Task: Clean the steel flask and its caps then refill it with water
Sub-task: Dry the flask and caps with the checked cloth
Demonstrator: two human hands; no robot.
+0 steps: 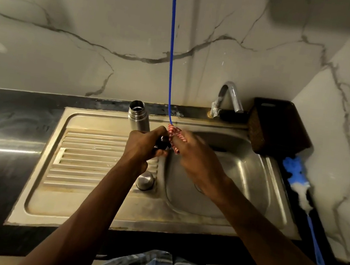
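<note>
Marble-look wall, dark counter, stainless sink (179, 220) with a ribbed drainboard. The open steel flask (138, 116) stands upright at the drainboard's back edge. Just in front, the left hand (142, 148) grips a small black cap (163, 142), while the right hand (197, 158) pinches a red-and-white scrubber (175, 133) against it (blue cord hanging above). A steel cap (145, 180) sits by the basin.

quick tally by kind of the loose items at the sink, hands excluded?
Flask: 1
Caps: 2, black cap in left hand, steel cap on drainboard
Striped scrubber: 1, in right hand
Blue brush: 1
Total: 5
</note>
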